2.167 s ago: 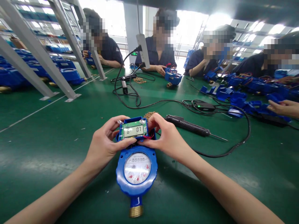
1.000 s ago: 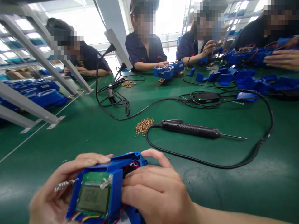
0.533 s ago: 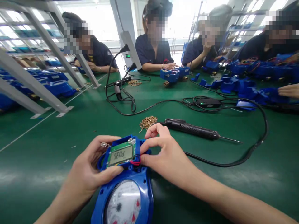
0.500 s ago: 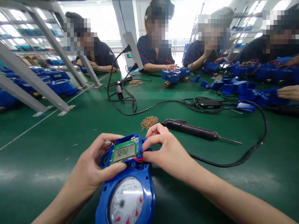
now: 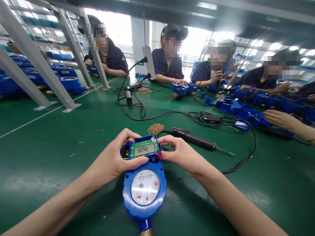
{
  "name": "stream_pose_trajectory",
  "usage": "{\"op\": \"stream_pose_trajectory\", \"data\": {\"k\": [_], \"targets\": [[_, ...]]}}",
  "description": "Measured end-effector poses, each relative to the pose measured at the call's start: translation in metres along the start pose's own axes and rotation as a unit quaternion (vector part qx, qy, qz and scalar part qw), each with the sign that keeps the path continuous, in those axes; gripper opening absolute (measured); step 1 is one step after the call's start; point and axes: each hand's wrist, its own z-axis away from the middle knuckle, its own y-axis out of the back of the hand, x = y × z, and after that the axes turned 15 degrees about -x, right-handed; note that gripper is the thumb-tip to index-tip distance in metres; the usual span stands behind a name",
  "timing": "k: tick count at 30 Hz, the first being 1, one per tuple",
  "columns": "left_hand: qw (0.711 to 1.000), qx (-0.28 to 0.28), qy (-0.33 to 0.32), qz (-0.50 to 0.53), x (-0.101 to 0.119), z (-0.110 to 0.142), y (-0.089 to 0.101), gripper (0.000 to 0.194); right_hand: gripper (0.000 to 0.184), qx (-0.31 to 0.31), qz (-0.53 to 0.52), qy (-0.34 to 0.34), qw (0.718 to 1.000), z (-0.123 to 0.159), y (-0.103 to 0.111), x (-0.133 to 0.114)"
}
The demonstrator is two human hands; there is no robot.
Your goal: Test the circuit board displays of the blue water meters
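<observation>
A blue water meter (image 5: 126, 193) lies before me on the green table, its round dial facing up and a brass pipe end towards me. At its far end sits a green circuit board with a small LCD screen (image 5: 144, 149); red wires show at the board's right corner. My left hand (image 5: 120, 152) is wrapped round the left side of this electronics housing, thumb along the near edge. My right hand (image 5: 180, 150) grips the housing's right side with fingers and thumb near the red wires; the fingertips are partly hidden.
Beyond the meter are a pile of brass screws (image 5: 155, 128) and a black electric screwdriver (image 5: 194, 138) with its cable. Blue housing parts (image 5: 228, 105) lie to the right, near a co-worker's hand (image 5: 283, 119). Metal posts (image 5: 60, 82) stand at left. Several people sit opposite.
The view has tilted up and shifted, so the whole dial and brass end now show. My right fingers have moved closer against the housing. The co-worker's hand at right reaches further in.
</observation>
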Motion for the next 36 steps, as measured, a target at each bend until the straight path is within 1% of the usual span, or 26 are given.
{"op": "stream_pose_trajectory", "data": {"k": [2,3,4,6,8,10,11,14,17,19,20,23,24,28,30,32,33,34,35,36], "targets": [[1.000,0.001,-0.002,0.007,-0.001,0.002,0.000,0.050,0.042,-0.042,-0.040,0.004,0.998,0.010,0.011,-0.004],[1.000,0.003,-0.002,0.011,-0.002,0.002,0.001,0.050,0.045,-0.049,-0.042,0.005,0.998,0.014,0.015,-0.005],[1.000,0.007,-0.002,0.015,-0.003,0.003,0.001,0.050,0.044,-0.041,-0.031,0.008,0.999,0.017,0.019,-0.006],[1.000,0.013,0.002,0.021,-0.004,0.004,0.002,0.052,0.032,0.002,0.019,0.033,0.999,0.023,0.021,-0.008],[1.000,0.015,0.006,0.022,-0.006,0.005,0.002,0.053,0.018,0.039,0.084,0.093,0.991,0.025,0.016,-0.009],[1.000,0.015,0.003,0.023,-0.008,0.005,0.002,0.054,0.010,0.053,0.141,0.156,0.976,0.025,0.005,-0.010],[1.000,0.015,0.001,0.023,-0.009,0.005,0.002,0.054,0.008,0.055,0.163,0.175,0.969,0.024,-0.001,-0.010],[1.000,0.019,0.001,0.020,-0.010,0.005,0.002,0.054,0.009,0.081,0.193,0.193,0.959,0.021,-0.017,-0.009],[0.999,0.018,0.009,0.026,-0.009,0.005,0.003,0.056,0.008,0.114,0.216,0.221,0.944,0.019,-0.025,-0.001],[0.999,0.019,0.012,0.031,-0.009,0.005,0.004,0.057,0.007,0.126,0.258,0.258,0.923,0.020,-0.025,0.006],[0.999,0.020,0.013,0.033,-0.008,0.005,0.004,0.057,0.009,0.129,0.293,0.277,0.906,0.021,-0.024,0.010],[0.999,0.023,0.011,0.035,-0.008,0.006,0.004,0.054,0.019,0.120,0.412,0.334,0.839,0.023,-0.017,0.017],[0.999,0.023,0.009,0.035,-0.008,0.006,0.003,0.053,0.022,0.114,0.438,0.347,0.821,0.023,-0.014,0.018],[0.999,0.032,0.006,0.035,-0.009,0.005,0.002,0.051,0.022,0.082,0.498,0.366,0.782,0.024,-0.003,0.013],[0.998,0.036,0.010,0.040,-0.009,0.006,0.002,0.051,0.020,0.075,0.544,0.373,0.748,0.023,0.002,0.011],[0.998,0.033,0.018,0.047,-0.008,0.007,0.003,0.052,0.018,0.087,0.586,0.382,0.710,0.021,0.007,0.012],[0.998,0.029,0.022,0.048,-0.007,0.007,0.003,0.053,0.018,0.096,0.595,0.385,0.699,0.020,0.009,0.015],[0.998,0.025,0.024,0.048,-0.007,0.007,0.003,0.053,0.019,0.103,0.592,0.385,0.700,0.017,0.010,0.017],[0.998,0.023,0.024,0.044,-0.007,0.007,0.004,0.054,0.021,0.108,0.576,0.381,0.715,0.015,0.011,0.020],[0.999,0.023,0.023,0.039,-0.007,0.007,0.004,0.054,0.023,0.112,0.548,0.375,0.739,0.013,0.012,0.023]]}}
